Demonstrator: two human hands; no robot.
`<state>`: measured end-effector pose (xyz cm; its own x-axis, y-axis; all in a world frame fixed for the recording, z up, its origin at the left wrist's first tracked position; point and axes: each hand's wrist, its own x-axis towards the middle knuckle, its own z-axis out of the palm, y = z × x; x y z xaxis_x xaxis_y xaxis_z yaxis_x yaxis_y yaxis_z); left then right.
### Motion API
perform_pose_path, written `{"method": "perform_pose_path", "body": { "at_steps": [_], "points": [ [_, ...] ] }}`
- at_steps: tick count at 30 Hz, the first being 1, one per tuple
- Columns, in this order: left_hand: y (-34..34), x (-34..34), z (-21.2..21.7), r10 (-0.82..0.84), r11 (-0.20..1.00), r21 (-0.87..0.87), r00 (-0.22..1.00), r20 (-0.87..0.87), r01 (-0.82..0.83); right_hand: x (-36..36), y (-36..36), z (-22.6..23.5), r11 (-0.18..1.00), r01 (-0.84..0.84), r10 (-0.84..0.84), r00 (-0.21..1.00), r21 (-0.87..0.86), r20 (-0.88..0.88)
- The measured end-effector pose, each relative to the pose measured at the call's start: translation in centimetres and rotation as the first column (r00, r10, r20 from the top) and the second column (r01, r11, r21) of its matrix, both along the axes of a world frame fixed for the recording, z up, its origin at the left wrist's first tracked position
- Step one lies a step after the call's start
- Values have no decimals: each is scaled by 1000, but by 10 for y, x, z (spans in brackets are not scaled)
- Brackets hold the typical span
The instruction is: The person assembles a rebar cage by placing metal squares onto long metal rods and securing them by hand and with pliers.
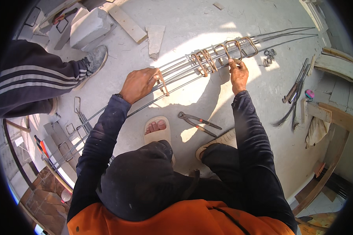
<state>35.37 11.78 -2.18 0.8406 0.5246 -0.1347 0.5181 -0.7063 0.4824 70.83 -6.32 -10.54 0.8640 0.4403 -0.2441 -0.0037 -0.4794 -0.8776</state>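
A long bundle of thin steel reinforcing bars lies slantwise over the floor, with rusty rectangular stirrups around it. My left hand is closed at the near-left part, its fingers gripping a stirrup that hangs over the bars. Farther right, my right hand pinches a stirrup between thumb and fingers; the hand partly hides their contact. Between the hands, several stirrups sit bunched together. Pincers with red-marked dark handles lie on the floor between my feet, apart from both hands.
Another person's leg and shoe are at the left. Pale blocks and a board lie beyond. Wire loops, a dark wire bundle and a pink round object lie at right. More bent bars stand lower left.
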Motion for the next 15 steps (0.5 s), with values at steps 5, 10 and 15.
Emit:
{"method": "perform_pose_path", "body": {
  "at_steps": [5, 10, 15],
  "points": [
    [0, -1, -15, 35, 999, -10, 999, -41, -36, -29, -10, 25, 984, -169, 167, 985, 49, 46],
    [-16, 0, -25, 132, 988, 71, 987, 96, -139, -86, -8, 56, 857, -515, 513, 857, 32, 54],
    [-30, 3, -33, 212, 970, 75, 956, 202, -231, -120, 1, 72, 717, -679, 696, 709, -157, 110]
  ]
}}
